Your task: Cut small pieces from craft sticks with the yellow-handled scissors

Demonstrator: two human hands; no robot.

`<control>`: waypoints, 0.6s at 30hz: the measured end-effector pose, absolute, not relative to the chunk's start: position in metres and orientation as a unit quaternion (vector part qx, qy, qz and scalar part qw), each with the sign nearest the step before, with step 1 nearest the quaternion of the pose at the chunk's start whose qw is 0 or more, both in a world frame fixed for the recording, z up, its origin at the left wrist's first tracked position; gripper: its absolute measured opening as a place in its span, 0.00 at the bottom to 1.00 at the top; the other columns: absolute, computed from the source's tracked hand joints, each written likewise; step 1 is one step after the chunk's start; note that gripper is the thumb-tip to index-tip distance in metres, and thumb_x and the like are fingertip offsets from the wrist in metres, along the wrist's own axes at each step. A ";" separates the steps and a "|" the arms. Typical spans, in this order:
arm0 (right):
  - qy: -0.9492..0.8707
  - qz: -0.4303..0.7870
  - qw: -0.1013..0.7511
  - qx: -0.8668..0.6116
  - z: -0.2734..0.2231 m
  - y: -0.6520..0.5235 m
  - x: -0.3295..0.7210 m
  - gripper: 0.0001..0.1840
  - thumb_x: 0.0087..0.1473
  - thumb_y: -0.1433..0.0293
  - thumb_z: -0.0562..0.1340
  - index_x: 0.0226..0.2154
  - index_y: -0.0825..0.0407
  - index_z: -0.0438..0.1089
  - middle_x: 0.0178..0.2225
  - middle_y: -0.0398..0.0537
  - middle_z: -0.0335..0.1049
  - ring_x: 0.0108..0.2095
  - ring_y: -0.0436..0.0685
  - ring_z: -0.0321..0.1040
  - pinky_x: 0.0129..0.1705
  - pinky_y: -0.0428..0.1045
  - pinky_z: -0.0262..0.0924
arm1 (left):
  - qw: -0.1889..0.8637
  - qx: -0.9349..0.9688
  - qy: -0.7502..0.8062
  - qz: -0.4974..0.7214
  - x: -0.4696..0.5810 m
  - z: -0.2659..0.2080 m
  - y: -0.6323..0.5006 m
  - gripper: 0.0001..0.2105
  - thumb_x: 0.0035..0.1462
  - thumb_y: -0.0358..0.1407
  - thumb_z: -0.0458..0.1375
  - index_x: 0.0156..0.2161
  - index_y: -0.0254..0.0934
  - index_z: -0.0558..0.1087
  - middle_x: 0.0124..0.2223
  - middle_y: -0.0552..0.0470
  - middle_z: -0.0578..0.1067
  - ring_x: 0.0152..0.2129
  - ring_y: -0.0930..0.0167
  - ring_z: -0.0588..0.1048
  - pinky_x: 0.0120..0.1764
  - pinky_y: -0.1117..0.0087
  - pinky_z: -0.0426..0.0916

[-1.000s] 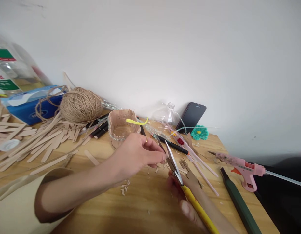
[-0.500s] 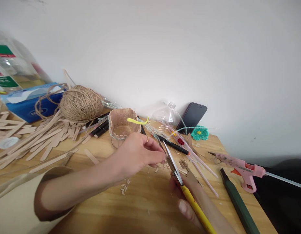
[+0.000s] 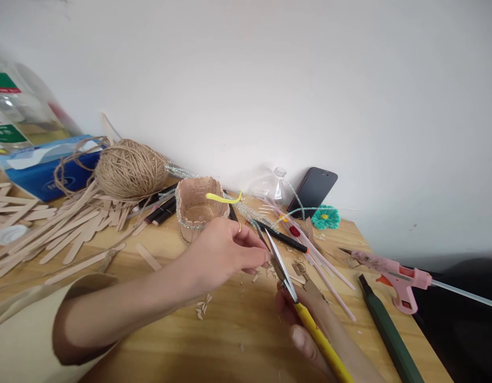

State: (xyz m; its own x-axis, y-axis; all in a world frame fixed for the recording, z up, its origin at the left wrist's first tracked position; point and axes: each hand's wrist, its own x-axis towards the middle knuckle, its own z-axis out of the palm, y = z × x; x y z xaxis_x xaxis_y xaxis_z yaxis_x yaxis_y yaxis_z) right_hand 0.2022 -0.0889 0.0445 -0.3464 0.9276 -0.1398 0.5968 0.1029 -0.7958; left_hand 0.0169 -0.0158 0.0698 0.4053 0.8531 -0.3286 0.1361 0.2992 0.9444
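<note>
My right hand (image 3: 305, 335) grips scissors (image 3: 283, 274) with yellow handles, and their blades point away from me, slightly parted. Close by the blades, my left hand (image 3: 225, 247) is closed in a pinch, wearing a ring; whatever is between its fingertips is too small to make out. Pale wood chips (image 3: 272, 272) are scattered on the table around the fingertips, with another small group (image 3: 203, 306) below my left wrist. Behind my left hand stands a small basket of wooden pieces (image 3: 201, 197), trimmed with silvery tinsel; a yellow strip (image 3: 224, 199) shows over its rim.
Left, craft sticks (image 3: 76, 229) lie piled near a twine ball (image 3: 130, 169) and a blue tissue pack (image 3: 50, 173). Behind are a clear bottle top (image 3: 275, 186), a phone (image 3: 315, 189) and a teal flower (image 3: 325, 217). Right, a pink glue gun (image 3: 397, 274) and dark green tool (image 3: 389, 330) lie by the edge.
The view has shifted slightly, so the things appear a little farther left. Both hands and the scissors hold nearly the same pose.
</note>
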 end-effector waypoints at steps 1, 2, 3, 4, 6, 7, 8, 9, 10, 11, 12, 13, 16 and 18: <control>-0.714 0.400 0.202 -0.537 0.045 -0.089 0.203 0.32 0.48 0.39 0.45 0.29 0.52 0.60 0.24 0.44 0.61 0.26 0.53 0.58 0.24 0.46 0.52 | 0.654 0.522 0.473 0.277 0.017 0.070 -0.016 0.02 0.41 0.33 0.58 0.23 0.36 0.72 0.22 0.55 0.72 0.21 0.74 0.68 0.28 0.72 0.62; -0.713 0.397 0.201 -0.541 0.046 -0.090 0.203 0.32 0.49 0.40 0.46 0.30 0.51 0.61 0.24 0.45 0.61 0.26 0.54 0.59 0.24 0.46 0.53 | 0.654 0.518 0.475 0.278 0.017 0.070 -0.016 0.02 0.41 0.33 0.58 0.23 0.36 0.72 0.22 0.55 0.72 0.21 0.74 0.68 0.29 0.72 0.62; -0.712 0.395 0.201 -0.544 0.047 -0.090 0.203 0.30 0.49 0.41 0.47 0.32 0.51 0.62 0.25 0.45 0.62 0.26 0.54 0.60 0.25 0.47 0.54 | 0.655 0.515 0.476 0.280 0.018 0.071 -0.017 0.02 0.41 0.33 0.58 0.23 0.36 0.72 0.22 0.55 0.73 0.21 0.74 0.68 0.29 0.72 0.62; -0.711 0.393 0.201 -0.548 0.048 -0.091 0.203 0.29 0.50 0.42 0.48 0.33 0.51 0.62 0.25 0.45 0.62 0.26 0.55 0.61 0.25 0.47 0.54 | 0.656 0.512 0.477 0.281 0.018 0.071 -0.017 0.02 0.41 0.33 0.58 0.23 0.36 0.71 0.22 0.55 0.73 0.21 0.74 0.68 0.29 0.73 0.63; -0.709 0.388 0.201 -0.553 0.049 -0.091 0.202 0.26 0.50 0.44 0.50 0.34 0.50 0.62 0.26 0.46 0.63 0.27 0.56 0.62 0.26 0.48 0.55 | 0.658 0.508 0.478 0.284 0.019 0.072 -0.017 0.02 0.41 0.32 0.58 0.23 0.36 0.71 0.22 0.55 0.73 0.21 0.75 0.68 0.28 0.73 0.63; -0.708 0.386 0.201 -0.556 0.049 -0.091 0.202 0.25 0.51 0.45 0.50 0.34 0.49 0.62 0.27 0.46 0.64 0.28 0.56 0.62 0.27 0.48 0.56 | 0.657 0.508 0.478 0.285 0.019 0.072 -0.017 0.02 0.41 0.32 0.58 0.22 0.36 0.71 0.22 0.55 0.73 0.21 0.75 0.68 0.28 0.73 0.63; -0.707 0.385 0.200 -0.559 0.050 -0.092 0.202 0.25 0.51 0.45 0.51 0.34 0.49 0.61 0.27 0.46 0.64 0.28 0.57 0.62 0.27 0.48 0.56 | 0.655 0.509 0.479 0.286 0.019 0.072 -0.017 0.02 0.41 0.32 0.58 0.22 0.36 0.71 0.22 0.55 0.73 0.20 0.75 0.68 0.28 0.73 0.63; -0.706 0.385 0.199 -0.560 0.050 -0.092 0.201 0.24 0.51 0.45 0.51 0.34 0.49 0.61 0.27 0.46 0.64 0.28 0.57 0.63 0.27 0.48 0.56 | 0.654 0.511 0.479 0.287 0.019 0.072 -0.017 0.02 0.41 0.32 0.58 0.22 0.36 0.71 0.21 0.55 0.73 0.20 0.75 0.68 0.28 0.73 0.63; -0.706 0.385 0.198 -0.561 0.050 -0.091 0.201 0.24 0.51 0.45 0.51 0.33 0.49 0.61 0.27 0.46 0.64 0.28 0.57 0.62 0.26 0.48 0.56 | 0.653 0.511 0.480 0.288 0.019 0.071 -0.017 0.02 0.41 0.32 0.58 0.22 0.36 0.71 0.21 0.55 0.73 0.20 0.74 0.68 0.28 0.73 0.63; -0.706 0.385 0.197 -0.561 0.050 -0.091 0.201 0.24 0.50 0.45 0.51 0.32 0.49 0.61 0.26 0.46 0.63 0.27 0.56 0.62 0.26 0.48 0.55 | 0.653 0.511 0.479 0.288 0.019 0.071 -0.017 0.02 0.40 0.32 0.58 0.22 0.36 0.71 0.21 0.55 0.73 0.20 0.74 0.68 0.28 0.73 0.63; -0.706 0.387 0.197 -0.560 0.051 -0.091 0.201 0.25 0.50 0.44 0.50 0.31 0.49 0.61 0.25 0.45 0.63 0.26 0.56 0.62 0.25 0.48 0.55 | 0.654 0.510 0.479 0.289 0.019 0.071 -0.018 0.02 0.40 0.32 0.58 0.22 0.36 0.71 0.21 0.55 0.73 0.20 0.74 0.69 0.28 0.73 0.63; -0.706 0.389 0.196 -0.559 0.051 -0.090 0.200 0.25 0.50 0.44 0.50 0.30 0.49 0.61 0.24 0.45 0.63 0.26 0.55 0.61 0.25 0.47 0.54 | 0.655 0.508 0.479 0.290 0.019 0.071 -0.018 0.02 0.40 0.32 0.58 0.22 0.36 0.71 0.21 0.55 0.73 0.20 0.75 0.69 0.27 0.73 0.63; -0.706 0.393 0.199 -0.554 0.051 -0.089 0.200 0.27 0.49 0.43 0.50 0.28 0.50 0.60 0.24 0.45 0.63 0.26 0.55 0.61 0.24 0.47 0.55 | 0.661 0.499 0.478 0.292 0.019 0.071 -0.018 0.01 0.40 0.31 0.59 0.22 0.36 0.71 0.22 0.55 0.73 0.20 0.75 0.68 0.27 0.74 0.63; -0.707 0.395 0.202 -0.551 0.050 -0.088 0.200 0.28 0.49 0.42 0.49 0.29 0.50 0.61 0.24 0.44 0.62 0.25 0.54 0.61 0.24 0.46 0.54 | 0.666 0.493 0.476 0.294 0.019 0.072 -0.018 0.01 0.40 0.31 0.59 0.22 0.35 0.71 0.22 0.56 0.73 0.20 0.76 0.68 0.27 0.74 0.63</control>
